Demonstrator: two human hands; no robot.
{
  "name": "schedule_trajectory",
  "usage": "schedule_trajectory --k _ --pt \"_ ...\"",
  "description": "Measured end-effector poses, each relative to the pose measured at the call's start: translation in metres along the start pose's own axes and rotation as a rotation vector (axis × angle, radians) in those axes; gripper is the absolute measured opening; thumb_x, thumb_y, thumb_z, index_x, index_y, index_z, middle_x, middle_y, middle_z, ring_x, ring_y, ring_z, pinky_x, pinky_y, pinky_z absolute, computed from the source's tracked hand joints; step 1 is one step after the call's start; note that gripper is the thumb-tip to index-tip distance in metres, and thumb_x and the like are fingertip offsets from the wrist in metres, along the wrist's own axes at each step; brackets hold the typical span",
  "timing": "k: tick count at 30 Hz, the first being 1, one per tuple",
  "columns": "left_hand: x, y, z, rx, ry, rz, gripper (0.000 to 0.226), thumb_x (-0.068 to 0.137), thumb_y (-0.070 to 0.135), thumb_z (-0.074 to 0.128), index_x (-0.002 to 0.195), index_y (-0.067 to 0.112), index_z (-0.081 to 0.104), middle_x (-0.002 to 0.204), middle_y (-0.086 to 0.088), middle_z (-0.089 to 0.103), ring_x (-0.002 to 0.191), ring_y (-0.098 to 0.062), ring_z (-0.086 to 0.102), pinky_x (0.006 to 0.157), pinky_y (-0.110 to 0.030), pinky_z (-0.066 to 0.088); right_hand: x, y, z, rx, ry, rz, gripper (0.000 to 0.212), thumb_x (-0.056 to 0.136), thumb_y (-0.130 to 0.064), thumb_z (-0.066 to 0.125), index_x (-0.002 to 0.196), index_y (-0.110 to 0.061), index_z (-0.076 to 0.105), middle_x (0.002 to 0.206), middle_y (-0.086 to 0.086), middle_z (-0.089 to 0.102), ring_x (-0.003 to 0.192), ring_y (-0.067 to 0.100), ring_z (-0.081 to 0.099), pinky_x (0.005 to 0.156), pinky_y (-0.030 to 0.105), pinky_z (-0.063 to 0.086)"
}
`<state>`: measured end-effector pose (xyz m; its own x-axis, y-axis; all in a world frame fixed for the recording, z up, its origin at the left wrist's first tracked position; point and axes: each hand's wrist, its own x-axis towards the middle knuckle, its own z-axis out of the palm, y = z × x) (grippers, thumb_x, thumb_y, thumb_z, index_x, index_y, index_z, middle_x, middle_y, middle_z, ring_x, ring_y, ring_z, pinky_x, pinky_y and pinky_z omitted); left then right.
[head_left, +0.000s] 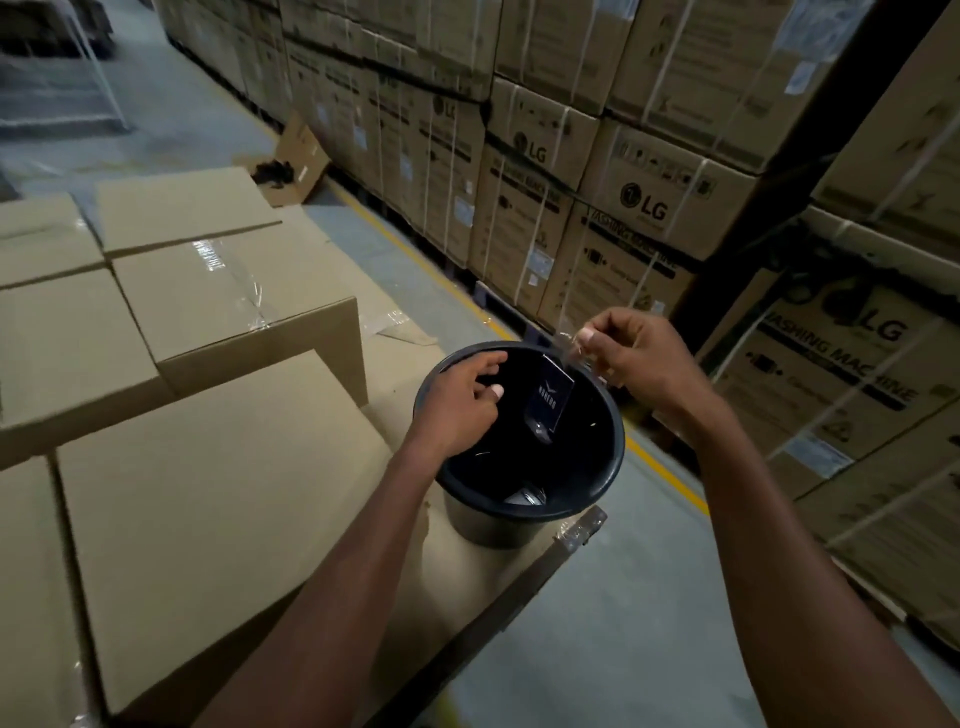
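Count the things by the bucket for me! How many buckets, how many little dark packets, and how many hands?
Black bucket: 1
Dark packets: 2, the hanging packet pinched by its clear wrap, and the bottom packet lying inside the bucket
Hands: 2, the left hand and the right hand
Total: 5

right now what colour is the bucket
The bucket is black, shown best in the head view.
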<state>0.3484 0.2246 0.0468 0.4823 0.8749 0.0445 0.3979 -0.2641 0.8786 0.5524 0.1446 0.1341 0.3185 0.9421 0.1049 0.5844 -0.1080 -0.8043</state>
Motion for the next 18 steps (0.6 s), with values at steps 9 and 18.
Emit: schedule_trajectory --k 9,18 --pt "-0.01 0.001 0.014 0.041 0.089 -0.01 0.037 0.102 0.02 0.06 0.138 0.029 0.063 0.131 0.007 0.064 0.107 -0.006 0.063 0.094 -0.027 0.052 0.006 0.028 0.016 -0.226 -0.185 -0.084 0.015 0.099 -0.028 0.069 0.103 -0.022 0.083 0.092 -0.011 0.078 0.082 0.001 0.071 0.077 0.029 0.06" --pt "-0.065 0.015 0.017 -0.033 0.321 0.098 0.025 0.1 0.017 0.064 0.124 0.022 0.072 0.116 0.01 0.072 0.096 0.003 0.066 0.08 -0.013 0.054 -0.018 0.036 0.017 -0.188 -0.157 -0.214 0.015 0.099 -0.027 0.069 0.11 -0.027 0.079 0.097 -0.015 0.076 0.088 -0.002 0.068 0.08 0.031 0.06"
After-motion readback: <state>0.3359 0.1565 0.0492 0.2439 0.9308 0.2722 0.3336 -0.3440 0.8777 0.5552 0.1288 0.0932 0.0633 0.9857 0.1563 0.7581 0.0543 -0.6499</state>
